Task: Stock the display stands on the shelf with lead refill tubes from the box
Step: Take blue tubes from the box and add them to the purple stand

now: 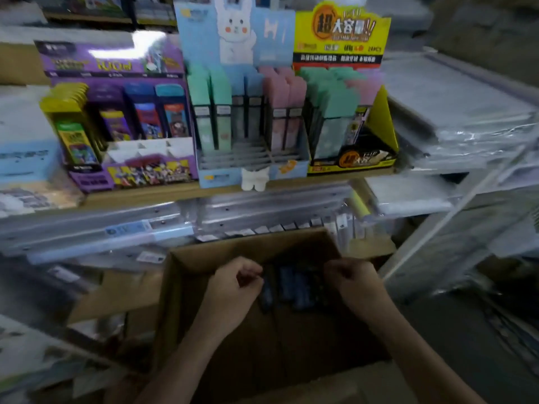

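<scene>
Tubes (287,284), dark blue and blurred, are seen lying together inside the box (253,246), near its far wall and between the two hands. The box is of brown cardboard, is open at the top and is placed below the shelf (140,196).

The left hand (233,284) is held over the left side of the tubes. Its fingers are curled and its grip is closed on the upper end of one tube, pinched between thumb and fingertips. The right hand (354,279) is held at the right side of the tubes with its fingers curled inward. Whether its grip is clamped on anything cannot be told, since the fingertips are hidden and blurred.

Three stands are set side by side on the shelf above. The purple stand (116,62) is at the left. Yellow-green packs are stood in its left column, purple, blue and teal packs are stood at its back, and white dividers are exposed in its front rows. The blue stand (213,176), topped by a white rabbit, is placed in the middle. Mint, blue and pink packs are held upright in its rear rows, with grey tiers shown in front of them. The yellow stand (382,112) is at the right and is filled mostly with mint packs.

Clear folders (116,225) are stacked beneath the shelf, and wrapped stacks (466,112) are piled to the right.
</scene>
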